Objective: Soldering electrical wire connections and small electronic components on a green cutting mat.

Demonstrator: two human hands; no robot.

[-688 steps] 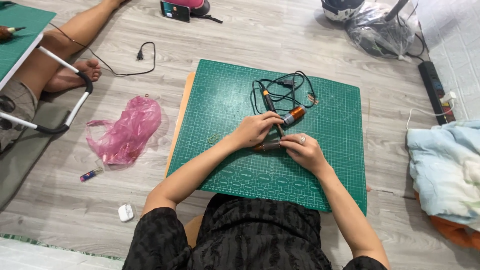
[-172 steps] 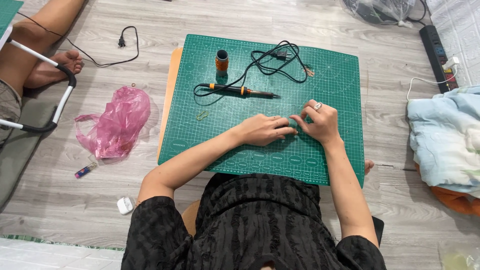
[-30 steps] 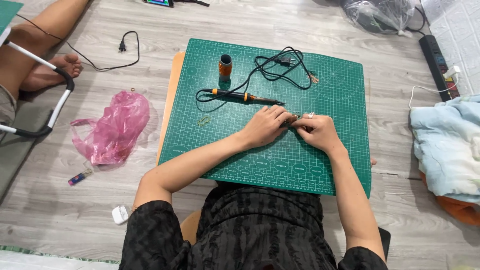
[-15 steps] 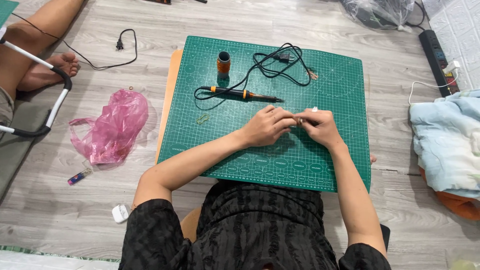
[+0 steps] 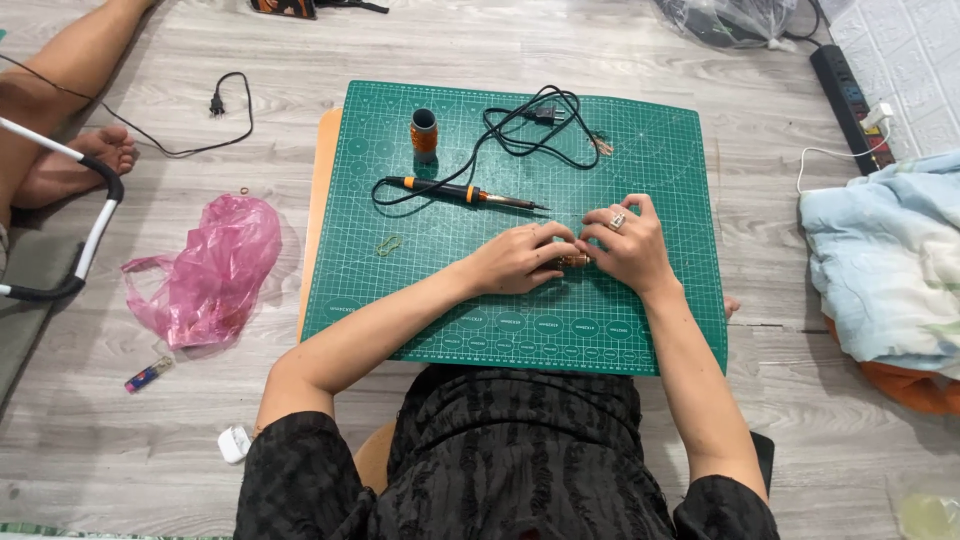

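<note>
While both rest on the green cutting mat [image 5: 420, 300], left hand [image 5: 520, 258] and right hand [image 5: 630, 245] pinch a small brown part [image 5: 574, 261].

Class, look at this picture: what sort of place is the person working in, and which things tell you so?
Probably a room at home used as a makeshift workbench: a cutting mat on a wooden floor, a soldering iron on the mat, and a folded blanket beside it.

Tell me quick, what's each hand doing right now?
Left hand: closed on a small brown part on the green mat.
Right hand: fingers pinching the same part.
</note>
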